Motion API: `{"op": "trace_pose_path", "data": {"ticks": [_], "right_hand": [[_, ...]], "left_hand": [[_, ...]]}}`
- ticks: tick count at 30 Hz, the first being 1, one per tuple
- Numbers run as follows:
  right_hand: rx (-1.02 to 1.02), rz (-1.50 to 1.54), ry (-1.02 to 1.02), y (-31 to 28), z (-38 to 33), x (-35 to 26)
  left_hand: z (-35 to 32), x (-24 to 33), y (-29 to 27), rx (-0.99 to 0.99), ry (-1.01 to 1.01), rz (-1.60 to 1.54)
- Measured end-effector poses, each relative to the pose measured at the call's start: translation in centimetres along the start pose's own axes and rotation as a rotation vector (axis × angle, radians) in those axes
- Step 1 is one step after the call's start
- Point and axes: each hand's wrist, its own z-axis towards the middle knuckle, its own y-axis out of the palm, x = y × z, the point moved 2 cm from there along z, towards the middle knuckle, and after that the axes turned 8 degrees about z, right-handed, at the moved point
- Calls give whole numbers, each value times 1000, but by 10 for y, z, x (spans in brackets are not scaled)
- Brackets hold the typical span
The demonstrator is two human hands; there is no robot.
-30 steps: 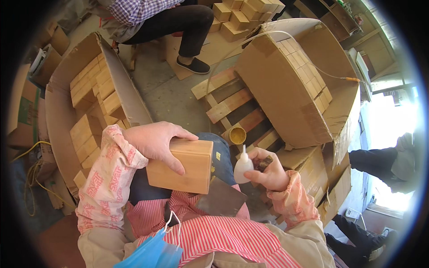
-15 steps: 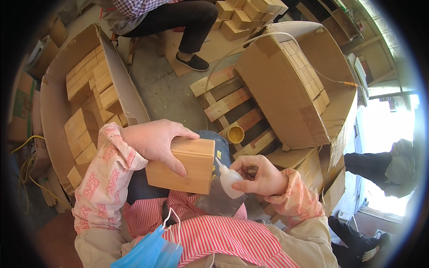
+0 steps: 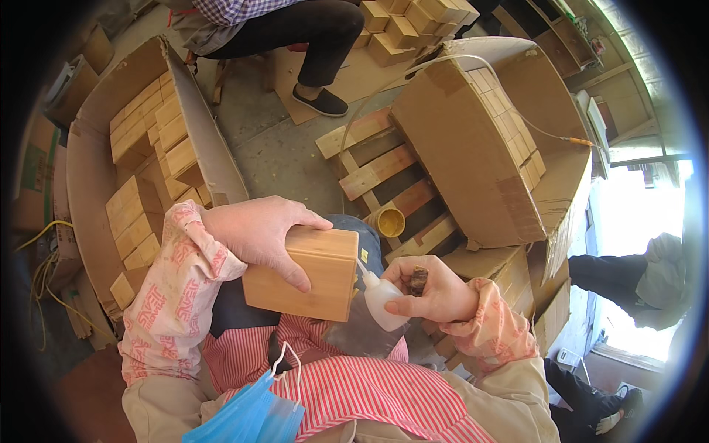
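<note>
Two grips: your left hand (image 3: 258,232) clasps the wooden block (image 3: 322,282); beside it, your right hand (image 3: 439,293) holds the bottle (image 3: 382,303); oversqueezing might smear the block.

Left hand (image 3: 258,232) in wide grip, right hand (image 3: 436,290) curled.
Left: center-left, back up, thumb angled down-right. Right: right of center, thumb pointing left. Forearms (image 3: 171,314) lower left and right.

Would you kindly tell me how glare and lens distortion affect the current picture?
Head view: the bright opening at right is blown out to white; same view: the left carton bows along its outer edge, while the wooden block and white bottle look reasonably clear.
</note>
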Motion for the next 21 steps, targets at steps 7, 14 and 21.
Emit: {"op": "trace_pose_path", "data": {"ticks": [7, 14, 21], "right_hand": [[-2, 27, 11, 1, 0, -2], [4, 41, 28, 1, 0, -3], [2, 17, 43, 2, -1, -4]], "left_hand": [[-1, 0, 0, 1, 3, -16], [-1, 0, 1, -1, -11, -18], [-2, 0, 1, 8, 0, 2]]}}
